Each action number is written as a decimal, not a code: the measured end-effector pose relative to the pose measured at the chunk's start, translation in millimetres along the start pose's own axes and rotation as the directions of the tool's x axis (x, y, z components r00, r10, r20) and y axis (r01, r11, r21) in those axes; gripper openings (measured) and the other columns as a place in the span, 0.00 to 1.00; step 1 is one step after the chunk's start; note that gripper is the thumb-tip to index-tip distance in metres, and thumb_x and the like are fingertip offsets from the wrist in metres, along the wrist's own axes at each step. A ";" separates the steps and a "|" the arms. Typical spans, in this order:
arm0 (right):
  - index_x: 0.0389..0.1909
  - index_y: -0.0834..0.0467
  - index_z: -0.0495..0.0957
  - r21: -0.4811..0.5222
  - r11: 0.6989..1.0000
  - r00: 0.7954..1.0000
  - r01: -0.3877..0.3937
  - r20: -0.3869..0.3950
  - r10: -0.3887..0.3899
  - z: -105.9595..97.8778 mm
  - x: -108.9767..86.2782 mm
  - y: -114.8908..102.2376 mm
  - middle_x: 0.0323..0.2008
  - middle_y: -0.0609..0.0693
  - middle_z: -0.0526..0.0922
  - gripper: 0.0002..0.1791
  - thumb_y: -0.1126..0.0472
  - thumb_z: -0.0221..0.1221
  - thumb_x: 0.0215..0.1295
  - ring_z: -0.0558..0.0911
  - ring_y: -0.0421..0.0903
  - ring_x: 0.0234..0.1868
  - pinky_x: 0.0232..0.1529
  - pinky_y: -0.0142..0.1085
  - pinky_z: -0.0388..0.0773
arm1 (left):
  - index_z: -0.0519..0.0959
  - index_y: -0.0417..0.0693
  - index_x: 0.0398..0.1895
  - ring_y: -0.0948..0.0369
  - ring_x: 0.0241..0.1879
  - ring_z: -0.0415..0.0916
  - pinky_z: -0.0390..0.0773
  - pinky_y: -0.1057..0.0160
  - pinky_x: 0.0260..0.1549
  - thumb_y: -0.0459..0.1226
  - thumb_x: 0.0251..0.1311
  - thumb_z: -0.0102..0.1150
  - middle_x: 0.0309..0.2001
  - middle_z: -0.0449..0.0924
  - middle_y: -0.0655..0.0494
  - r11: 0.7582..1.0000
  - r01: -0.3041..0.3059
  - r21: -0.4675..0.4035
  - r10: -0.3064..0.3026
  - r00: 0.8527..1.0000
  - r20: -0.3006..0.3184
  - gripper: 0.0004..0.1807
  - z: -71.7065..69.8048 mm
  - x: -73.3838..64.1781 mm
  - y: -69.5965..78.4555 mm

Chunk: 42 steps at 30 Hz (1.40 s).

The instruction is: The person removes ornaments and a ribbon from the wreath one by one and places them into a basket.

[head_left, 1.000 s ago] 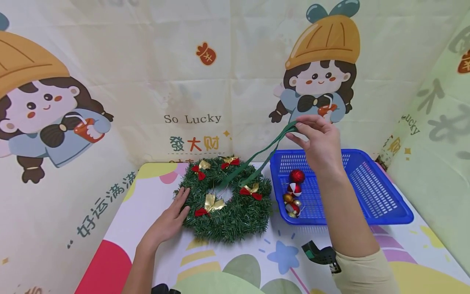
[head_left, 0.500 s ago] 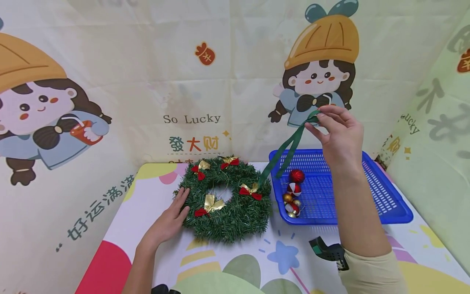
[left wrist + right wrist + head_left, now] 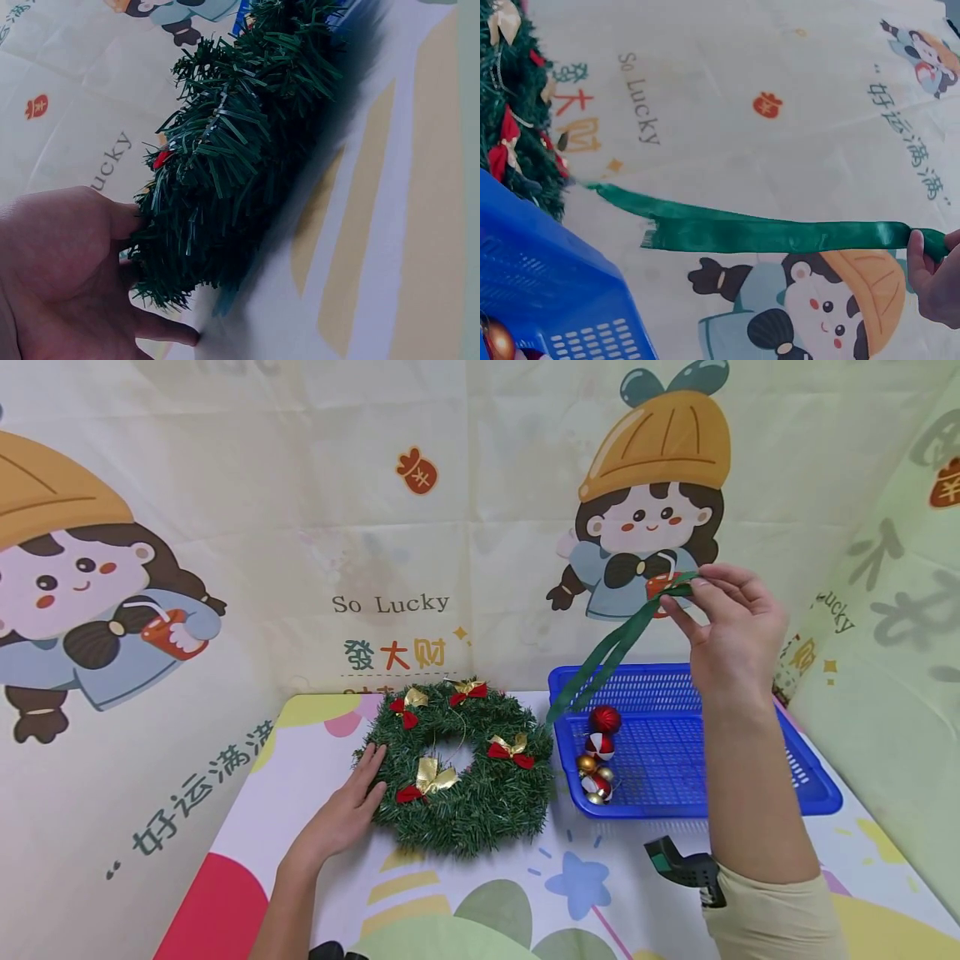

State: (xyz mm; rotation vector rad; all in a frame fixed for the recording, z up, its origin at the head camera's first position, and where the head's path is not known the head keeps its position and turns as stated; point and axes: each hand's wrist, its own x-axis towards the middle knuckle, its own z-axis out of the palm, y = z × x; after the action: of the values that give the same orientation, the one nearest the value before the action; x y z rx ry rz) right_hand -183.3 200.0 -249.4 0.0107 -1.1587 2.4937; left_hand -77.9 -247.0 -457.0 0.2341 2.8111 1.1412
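A green wreath (image 3: pixel 472 822) with red and gold bows lies on the table. My left hand (image 3: pixel 347 810) rests against its left edge in the head view, fingers fairly straight. Close up in the left wrist view, the hand (image 3: pixel 67 277) touches the needles, some fingers partly hidden behind them. Raised above the basket, my right hand (image 3: pixel 735 635) pinches a green ribbon (image 3: pixel 624 639) between thumb and fingers. Two tails of the ribbon (image 3: pixel 795 235) trail toward the wreath; whether the longer one touches it I cannot tell.
Right of the wreath stands a blue plastic basket (image 3: pixel 813 802). Along its left side lie several baubles, including a red one (image 3: pixel 604 719) and a gold one (image 3: pixel 587 764). A printed cloth (image 3: pixel 525 468) hangs behind the patterned table (image 3: pixel 420 881).
My right hand has moved right and slightly up, drawing the green ribbon from over the wreath's middle to above the basket's left rim. The left hand and wreath have stayed put.
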 end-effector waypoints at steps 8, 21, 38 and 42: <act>0.49 0.66 0.85 0.044 0.999 0.996 0.031 -0.089 -0.027 -9.7 8.7 -7.9 0.43 0.55 0.81 0.12 0.75 0.66 0.65 0.84 0.51 0.52 0.45 0.45 0.89 | 0.43 0.47 0.86 0.36 0.82 0.36 0.47 0.30 0.76 0.44 0.85 0.38 0.86 0.33 0.41 1.000 0.002 0.005 -0.002 1.000 -0.005 0.34 -0.5 -0.8 -0.2; 0.46 0.66 0.84 0.113 0.990 0.978 0.083 -0.199 -0.060 -26.0 18.8 -21.4 0.38 0.55 0.81 0.11 0.77 0.66 0.64 0.87 0.51 0.39 0.43 0.45 0.89 | 0.43 0.46 0.86 0.36 0.82 0.35 0.47 0.30 0.76 0.44 0.85 0.38 0.85 0.32 0.41 1.000 -0.002 0.006 0.002 1.000 0.002 0.34 -0.5 -0.7 0.3; 0.48 0.66 0.84 0.038 0.999 0.991 0.014 -0.134 -0.009 -37.7 15.9 4.3 0.43 0.56 0.81 0.12 0.74 0.68 0.64 0.88 0.52 0.46 0.43 0.45 0.89 | 0.45 0.45 0.86 0.35 0.82 0.38 0.49 0.29 0.75 0.42 0.85 0.40 0.85 0.35 0.39 0.999 -0.023 0.024 0.024 0.999 -0.032 0.34 3.2 -0.9 -1.0; 0.48 0.65 0.84 0.017 1.000 0.993 -0.022 -0.115 0.023 -39.4 13.6 17.7 0.45 0.56 0.83 0.13 0.73 0.69 0.64 0.88 0.51 0.49 0.44 0.44 0.89 | 0.45 0.45 0.86 0.35 0.82 0.38 0.49 0.29 0.75 0.42 0.85 0.40 0.85 0.35 0.39 0.999 -0.024 0.027 0.024 0.999 -0.034 0.34 3.8 -0.3 -1.8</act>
State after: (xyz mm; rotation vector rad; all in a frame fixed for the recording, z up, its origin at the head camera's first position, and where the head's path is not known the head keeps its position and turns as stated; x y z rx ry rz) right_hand -196.0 223.4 -286.0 -0.1407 -1.0981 2.4871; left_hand -77.1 -245.7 -460.9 0.2534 2.8627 1.1243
